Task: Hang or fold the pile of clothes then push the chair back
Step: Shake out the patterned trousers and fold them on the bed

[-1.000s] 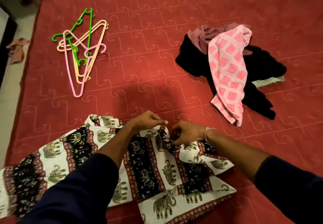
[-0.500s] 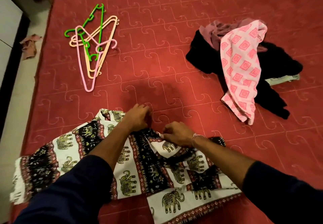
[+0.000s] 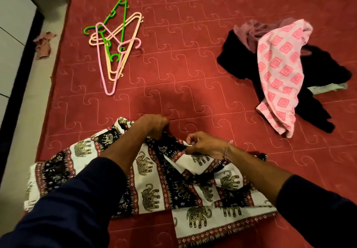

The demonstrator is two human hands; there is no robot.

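No brand or writing can be read anywhere. The elephant-print garment lies near on the red quilted bed, its long axis running left to right, the lower edge cut off by the sleeves. The left hand grips its far edge with curled fingers; the right hand pinches a white fold just beside it. Far right sits the pile of clothes, black pieces half hidden under a pink-diamond cloth. Far left lie the tangled hangers.

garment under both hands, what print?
Elephant-print garment: gold elephants on white and black bands with red borders. Head view, the only one.
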